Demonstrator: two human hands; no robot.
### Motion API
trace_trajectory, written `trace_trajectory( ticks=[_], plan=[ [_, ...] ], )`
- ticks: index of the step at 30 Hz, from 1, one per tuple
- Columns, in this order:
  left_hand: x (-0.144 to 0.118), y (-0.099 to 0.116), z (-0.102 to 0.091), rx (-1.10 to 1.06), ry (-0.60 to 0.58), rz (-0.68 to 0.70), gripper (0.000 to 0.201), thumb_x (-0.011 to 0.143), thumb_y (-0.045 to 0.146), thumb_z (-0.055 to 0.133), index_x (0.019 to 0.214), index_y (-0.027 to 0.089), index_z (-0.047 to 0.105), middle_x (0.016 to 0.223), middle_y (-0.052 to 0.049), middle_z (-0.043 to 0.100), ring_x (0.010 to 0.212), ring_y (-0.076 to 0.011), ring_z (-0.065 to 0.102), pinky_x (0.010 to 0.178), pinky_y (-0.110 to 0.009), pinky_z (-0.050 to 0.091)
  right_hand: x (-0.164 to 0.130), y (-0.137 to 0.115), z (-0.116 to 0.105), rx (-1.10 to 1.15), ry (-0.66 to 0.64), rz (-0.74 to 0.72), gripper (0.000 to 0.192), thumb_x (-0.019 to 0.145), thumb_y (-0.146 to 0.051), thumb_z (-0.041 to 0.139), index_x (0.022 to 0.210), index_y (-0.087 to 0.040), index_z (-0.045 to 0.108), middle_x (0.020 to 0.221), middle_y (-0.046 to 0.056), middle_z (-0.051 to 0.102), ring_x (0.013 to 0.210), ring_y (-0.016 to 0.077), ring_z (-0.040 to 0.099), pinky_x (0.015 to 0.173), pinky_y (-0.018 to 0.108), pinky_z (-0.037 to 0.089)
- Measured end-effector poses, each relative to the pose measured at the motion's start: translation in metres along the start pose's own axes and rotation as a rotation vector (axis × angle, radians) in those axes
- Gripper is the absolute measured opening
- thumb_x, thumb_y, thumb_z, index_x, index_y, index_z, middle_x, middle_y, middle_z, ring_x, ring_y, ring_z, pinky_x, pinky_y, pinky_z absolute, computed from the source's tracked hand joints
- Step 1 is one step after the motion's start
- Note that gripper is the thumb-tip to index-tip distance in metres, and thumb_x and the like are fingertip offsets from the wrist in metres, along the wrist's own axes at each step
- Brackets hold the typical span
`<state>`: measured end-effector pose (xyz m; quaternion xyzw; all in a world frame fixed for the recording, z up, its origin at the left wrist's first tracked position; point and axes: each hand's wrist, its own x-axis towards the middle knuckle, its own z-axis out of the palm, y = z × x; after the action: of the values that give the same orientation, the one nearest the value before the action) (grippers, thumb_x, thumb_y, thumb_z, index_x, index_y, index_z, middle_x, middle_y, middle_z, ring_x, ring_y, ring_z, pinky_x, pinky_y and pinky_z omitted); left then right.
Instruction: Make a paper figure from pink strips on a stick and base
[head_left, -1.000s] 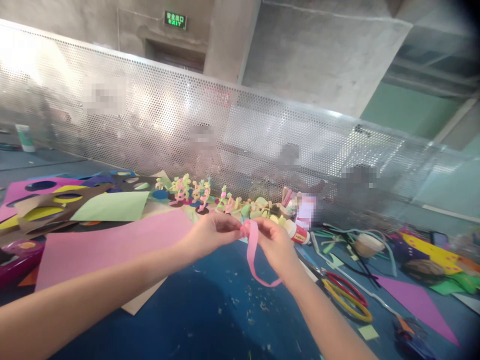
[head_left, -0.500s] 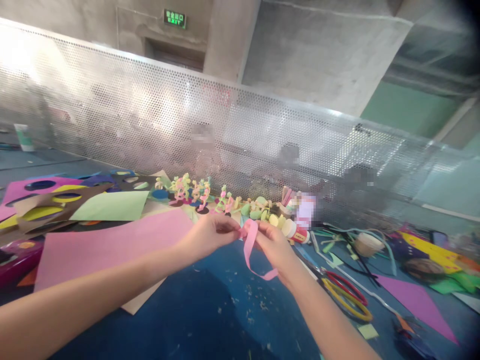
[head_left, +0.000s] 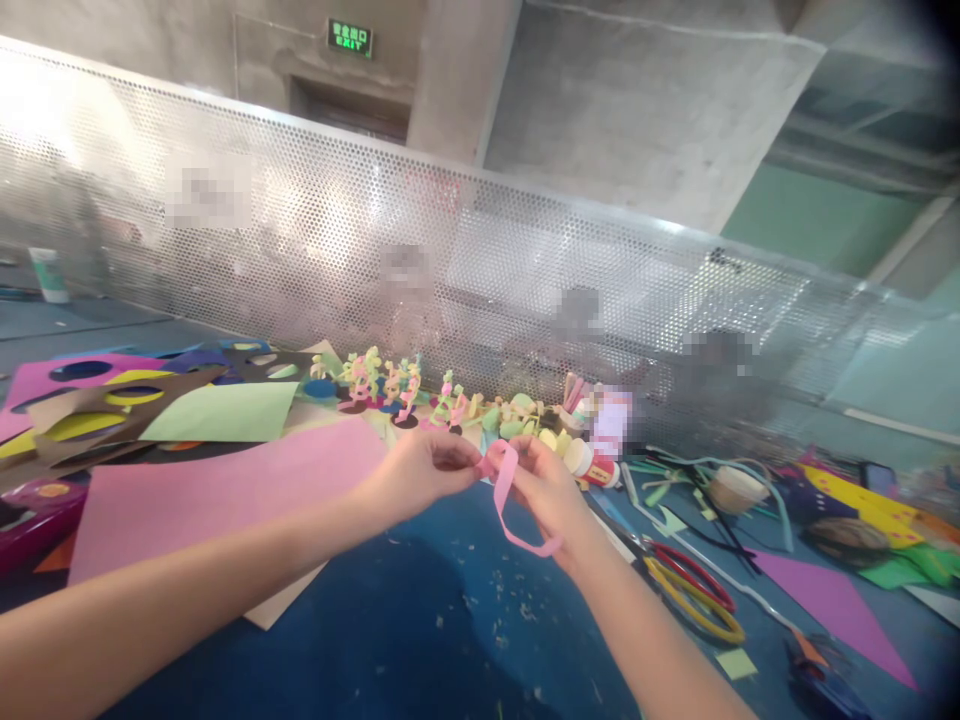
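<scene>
Between my two hands, above the blue table (head_left: pixel 375 620), is a narrow pink paper strip (head_left: pixel 504 500). Thumb and fingertips of my left hand (head_left: pixel 424 468) pinch its bunched end. My right hand (head_left: pixel 546 490) has its fingers closed on the same end, partly behind the strip. From there the strip loops down, and its loose tail curves right to lie against my right wrist. Left of my left hand lies a large pink paper sheet (head_left: pixel 225 480). Just behind my hands stand several small curled-paper figures (head_left: pixel 405 385) on round dark bases.
On the right lie scissors with red and yellow handles (head_left: pixel 697 595), a purple paper piece (head_left: pixel 832 605), and a paper cup (head_left: pixel 736 490). A white-and-red bottle (head_left: pixel 596 465) lies behind my right hand. Cut paper scraps (head_left: pixel 90 400) cover the left. A perforated metal screen (head_left: pixel 300 220) borders the back.
The strip's hanging loop has shifted slightly right and opened a little wider. Both hands stay nearly in the same place, still pinching the strip.
</scene>
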<state>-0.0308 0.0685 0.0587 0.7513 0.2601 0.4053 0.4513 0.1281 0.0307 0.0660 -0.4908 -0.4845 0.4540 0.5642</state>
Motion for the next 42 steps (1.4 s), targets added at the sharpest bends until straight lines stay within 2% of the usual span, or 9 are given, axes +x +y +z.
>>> trace_trajectory(
  ticks=[6, 13, 19, 27, 31, 35, 38, 42],
  plan=[
    [-0.001, 0.0, 0.001, -0.081, 0.005, -0.049, 0.012, 0.07, 0.02, 0.059, 0.08, 0.014, 0.064, 0.079, -0.003, 0.067, 0.076, -0.0152, 0.062, 0.073, -0.026, 0.048, 0.001, 0.004, -0.002, -0.11, -0.019, -0.161, 0.025, 0.065, -0.037, 0.067, 0.075, -0.02, 0.052, 0.067, -0.001, 0.059, 0.063, 0.0142, 0.058, 0.057, 0.026, 0.047],
    [0.0, 0.0, 0.002, -0.149, 0.002, -0.094, 0.019, 0.068, 0.025, 0.064, 0.084, 0.014, 0.065, 0.084, -0.005, 0.069, 0.08, -0.0171, 0.063, 0.077, -0.029, 0.048, 0.001, 0.003, -0.001, -0.116, 0.007, -0.141, 0.024, 0.064, -0.034, 0.068, 0.075, -0.019, 0.053, 0.063, -0.002, 0.06, 0.054, 0.0119, 0.056, 0.052, 0.024, 0.046],
    [0.0, 0.0, 0.0, -0.148, -0.031, -0.082, 0.019, 0.07, 0.024, 0.062, 0.086, 0.014, 0.064, 0.085, -0.006, 0.069, 0.082, -0.0181, 0.063, 0.077, -0.029, 0.048, 0.001, 0.004, -0.002, -0.172, -0.066, -0.129, 0.024, 0.067, -0.039, 0.065, 0.08, -0.019, 0.063, 0.074, 0.002, 0.065, 0.069, 0.017, 0.059, 0.059, 0.028, 0.049],
    [0.0, -0.001, -0.001, 0.009, 0.019, -0.04, 0.018, 0.071, 0.03, 0.06, 0.081, 0.015, 0.064, 0.081, -0.004, 0.068, 0.078, -0.0153, 0.063, 0.076, -0.026, 0.048, 0.002, -0.002, -0.01, -0.374, -0.083, -0.207, 0.023, 0.068, -0.035, 0.065, 0.084, -0.019, 0.067, 0.075, 0.002, 0.065, 0.064, 0.0139, 0.057, 0.062, 0.027, 0.047],
    [0.0, -0.001, -0.001, 0.068, -0.024, 0.007, 0.017, 0.075, 0.031, 0.055, 0.08, 0.017, 0.063, 0.077, -0.002, 0.068, 0.073, -0.0147, 0.063, 0.073, -0.026, 0.049, 0.0, -0.005, -0.01, -0.42, -0.099, -0.212, 0.024, 0.067, -0.036, 0.066, 0.082, -0.019, 0.067, 0.078, 0.003, 0.067, 0.073, 0.0168, 0.06, 0.068, 0.029, 0.047],
    [-0.001, -0.001, -0.001, 0.134, 0.0, 0.034, 0.014, 0.076, 0.028, 0.054, 0.079, 0.018, 0.062, 0.078, -0.002, 0.067, 0.074, -0.0151, 0.062, 0.073, -0.027, 0.048, -0.002, -0.008, -0.009, -0.427, -0.099, -0.202, 0.024, 0.066, -0.037, 0.066, 0.081, -0.018, 0.067, 0.078, 0.004, 0.067, 0.075, 0.0182, 0.06, 0.069, 0.031, 0.046],
    [-0.003, 0.002, -0.001, 0.102, -0.001, 0.053, 0.012, 0.076, 0.027, 0.054, 0.083, 0.018, 0.058, 0.077, -0.001, 0.067, 0.073, -0.0145, 0.062, 0.073, -0.027, 0.048, -0.002, -0.008, -0.009, -0.431, -0.089, -0.203, 0.023, 0.066, -0.038, 0.067, 0.079, -0.019, 0.067, 0.077, 0.004, 0.067, 0.073, 0.0182, 0.06, 0.068, 0.03, 0.046],
    [-0.004, 0.006, -0.001, 0.022, 0.002, 0.04, 0.02, 0.075, 0.025, 0.057, 0.092, 0.021, 0.048, 0.074, 0.001, 0.067, 0.072, -0.0139, 0.063, 0.07, -0.026, 0.048, -0.002, -0.01, -0.009, -0.448, -0.097, -0.2, 0.022, 0.066, -0.037, 0.067, 0.078, -0.019, 0.067, 0.076, 0.004, 0.067, 0.073, 0.0182, 0.06, 0.068, 0.03, 0.045]
  ],
)
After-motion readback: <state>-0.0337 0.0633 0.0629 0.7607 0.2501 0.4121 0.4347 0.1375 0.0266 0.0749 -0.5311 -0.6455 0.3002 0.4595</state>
